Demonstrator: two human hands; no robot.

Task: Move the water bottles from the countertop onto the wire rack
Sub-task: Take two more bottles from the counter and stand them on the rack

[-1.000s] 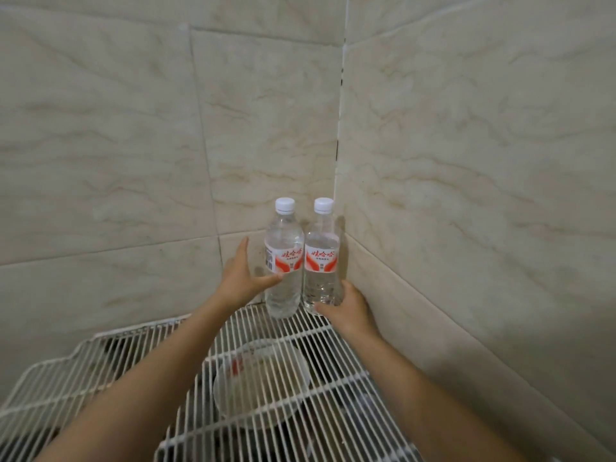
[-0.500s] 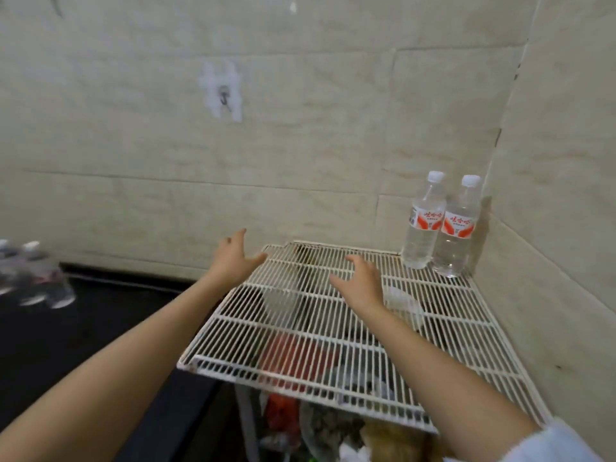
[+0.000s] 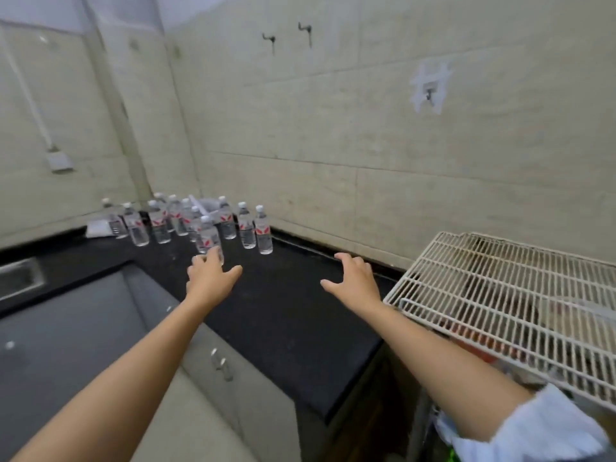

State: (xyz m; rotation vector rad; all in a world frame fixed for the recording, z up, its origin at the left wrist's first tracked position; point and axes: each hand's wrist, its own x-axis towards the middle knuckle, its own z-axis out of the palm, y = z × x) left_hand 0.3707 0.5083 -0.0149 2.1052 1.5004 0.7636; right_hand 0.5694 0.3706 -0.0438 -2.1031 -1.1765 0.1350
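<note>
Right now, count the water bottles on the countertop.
11 water bottles stand clustered at the countertop's far corner: three on the right, one in front by the left hand, seven behind and leftward. Overlap may hide more.

I have both bare arms stretched forward, side by side and well apart. My left hand (image 3: 210, 278) is palm down, fingers loosely spread, thumb out to the right. My right hand (image 3: 356, 278) mirrors it, fingers slightly curved, empty.
</note>
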